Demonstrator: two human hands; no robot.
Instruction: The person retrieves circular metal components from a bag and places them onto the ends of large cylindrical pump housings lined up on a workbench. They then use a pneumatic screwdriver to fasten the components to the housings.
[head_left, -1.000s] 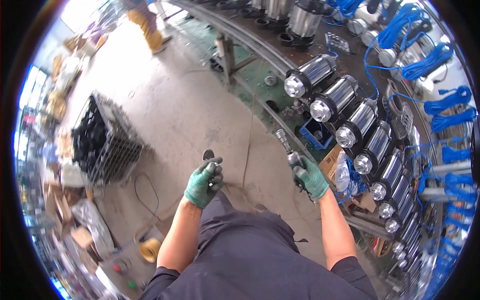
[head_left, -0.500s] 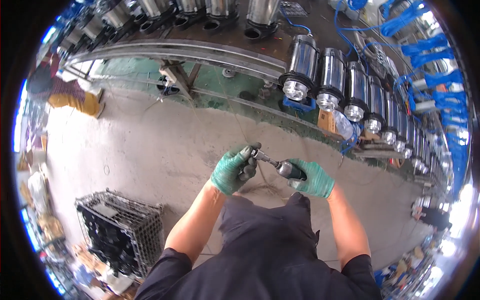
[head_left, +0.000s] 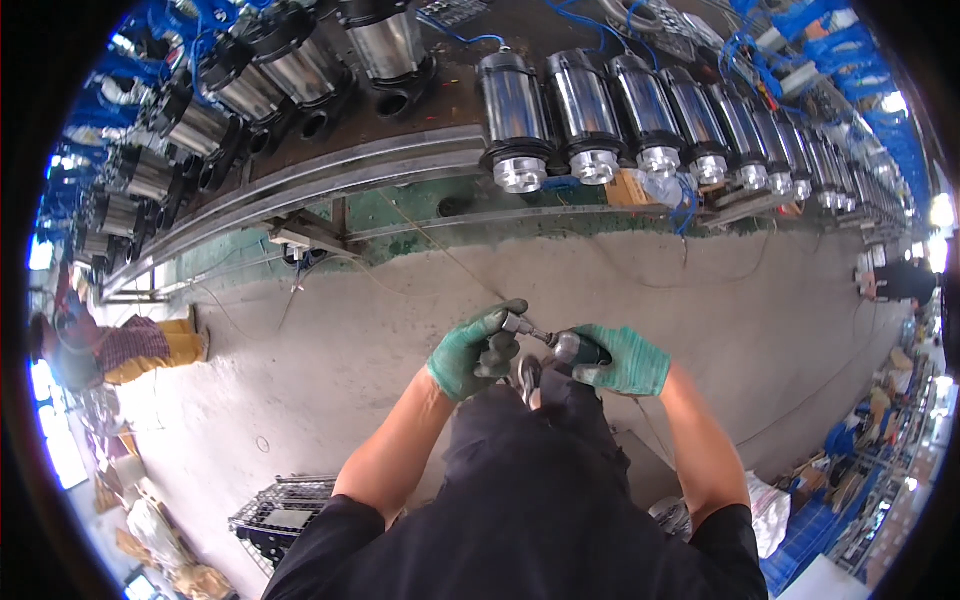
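Observation:
My right hand point(head_left: 632, 361), in a green glove with a grey palm, is wrapped round the dark body of a power driver point(head_left: 568, 348), which points left. A silvery socket point(head_left: 519, 325) sits on the end of its shaft. My left hand point(head_left: 468, 354), gloved alike, has thumb and fingers closed about that socket; the other fingers are curled below it. Both hands are in front of my body, above the concrete floor and short of the bench. On the bench edge stand shiny steel pump cylinders point(head_left: 515, 110) with black collars and silvery ends facing me.
A long metal-edged bench point(head_left: 330, 165) runs across the far side. More steel pumps with black flanges point(head_left: 385, 45) stand on its left part. A wire cage point(head_left: 290, 505) is at lower left. A person point(head_left: 150, 345) is at far left. A thin hose point(head_left: 440, 245) hangs beyond my hands.
My view has turned to the right, so the bench, the pumps and the cage sit elsewhere in it. Both hands keep their hold on the driver and its socket.

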